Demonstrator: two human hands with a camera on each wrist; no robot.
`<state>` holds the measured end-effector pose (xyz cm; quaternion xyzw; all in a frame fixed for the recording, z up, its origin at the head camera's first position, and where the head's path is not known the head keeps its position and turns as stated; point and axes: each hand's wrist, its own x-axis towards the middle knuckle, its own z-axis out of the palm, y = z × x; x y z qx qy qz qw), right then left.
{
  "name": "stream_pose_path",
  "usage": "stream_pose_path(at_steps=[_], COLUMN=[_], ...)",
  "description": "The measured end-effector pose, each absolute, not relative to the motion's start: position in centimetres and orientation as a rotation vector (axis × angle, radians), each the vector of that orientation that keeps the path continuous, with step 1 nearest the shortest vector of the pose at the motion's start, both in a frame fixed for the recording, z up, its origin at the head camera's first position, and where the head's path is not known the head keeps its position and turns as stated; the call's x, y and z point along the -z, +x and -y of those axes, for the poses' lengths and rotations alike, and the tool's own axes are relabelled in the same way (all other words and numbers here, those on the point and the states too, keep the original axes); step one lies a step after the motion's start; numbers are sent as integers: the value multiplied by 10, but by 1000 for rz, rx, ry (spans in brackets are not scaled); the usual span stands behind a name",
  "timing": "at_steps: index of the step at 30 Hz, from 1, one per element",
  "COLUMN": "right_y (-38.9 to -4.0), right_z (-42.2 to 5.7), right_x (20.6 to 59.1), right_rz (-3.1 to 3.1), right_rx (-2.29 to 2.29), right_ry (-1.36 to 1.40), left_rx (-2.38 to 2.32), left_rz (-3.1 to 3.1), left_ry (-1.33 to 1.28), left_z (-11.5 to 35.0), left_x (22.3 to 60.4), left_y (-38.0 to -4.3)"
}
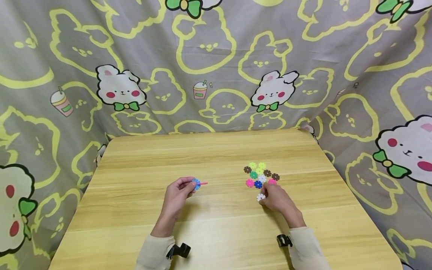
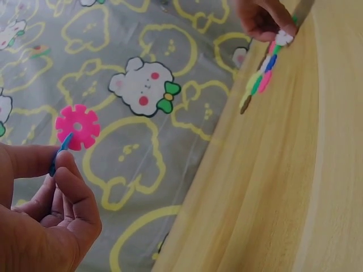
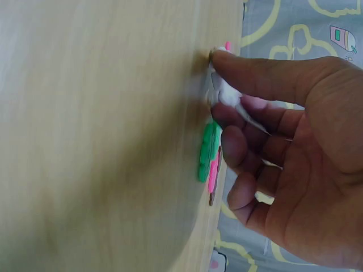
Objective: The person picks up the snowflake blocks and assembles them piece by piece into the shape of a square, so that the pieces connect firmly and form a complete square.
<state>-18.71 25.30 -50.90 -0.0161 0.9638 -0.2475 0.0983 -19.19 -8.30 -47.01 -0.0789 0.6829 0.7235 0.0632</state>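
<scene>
My left hand [image 1: 178,195] pinches a light blue notched plastic disc [image 1: 196,184] between thumb and forefinger. A pink notched disc [image 2: 77,127] is slotted crosswise into the blue one and sticks out beyond the fingertips. My right hand [image 1: 278,200] pinches a white notched disc [image 1: 260,197] between thumb and fingertips, low over the table at the near side of a group of discs. In the right wrist view the white disc [image 3: 228,93] is partly hidden by the fingers, and a green disc [image 3: 208,153] lies just beyond it.
Loose discs lie grouped beyond my right hand, among them a dark blue disc [image 1: 258,184], a brown disc [image 1: 275,177], a green disc [image 1: 254,175] and a yellow disc [image 1: 262,165]. The wooden table [image 1: 216,232] is backed by a patterned grey curtain [image 1: 222,63].
</scene>
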Motion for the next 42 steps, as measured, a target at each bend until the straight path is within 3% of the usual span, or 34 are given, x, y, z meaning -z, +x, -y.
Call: stream_pose_path(at_steps=[9,21,42], right_y=[-189,-188,-184], right_z=[-231,-164,-132], right_x=[509,465,460], right_rz=[-2876,-2484,-2381], right_rx=[873,1710,1675], right_ry=[-151,-317,-321], left_rx=[-2195,-2185,-2168], left_rz=[-2047,-2047,-2022], left_ry=[-218,-220,-190], left_z=[81,79,71], left_x=[472,472,476], left_y=[-191,-187,-179])
